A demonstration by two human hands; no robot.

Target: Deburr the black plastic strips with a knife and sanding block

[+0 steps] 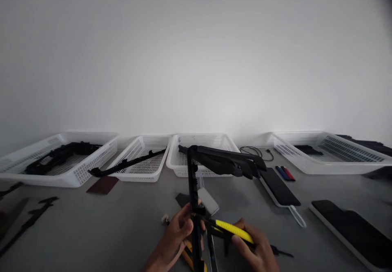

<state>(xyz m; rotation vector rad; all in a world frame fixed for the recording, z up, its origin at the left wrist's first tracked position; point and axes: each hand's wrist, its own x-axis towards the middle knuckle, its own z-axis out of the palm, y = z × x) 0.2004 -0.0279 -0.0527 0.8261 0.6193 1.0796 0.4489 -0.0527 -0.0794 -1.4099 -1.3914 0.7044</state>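
Observation:
My left hand (174, 235) grips the upright bar of a black plastic frame (194, 206) that stands on the grey table; the frame's top bar runs to the right over a basket. My right hand (255, 247) holds a tool with a yellow handle (234, 230), its tip pointing at the frame near a small grey block (208, 200). Another yellow-and-black tool (187, 253) lies under my left hand. Both hands are closed around what they hold.
Several white mesh baskets line the back: one far left (76, 174) with black parts, one (150, 174) with a long black strip (125, 165), one centre (174, 163), one right (306, 163). Dark tablets (278, 188) (355, 231), a cable (257, 151), pens (284, 173) and black strips (27, 221) lie around.

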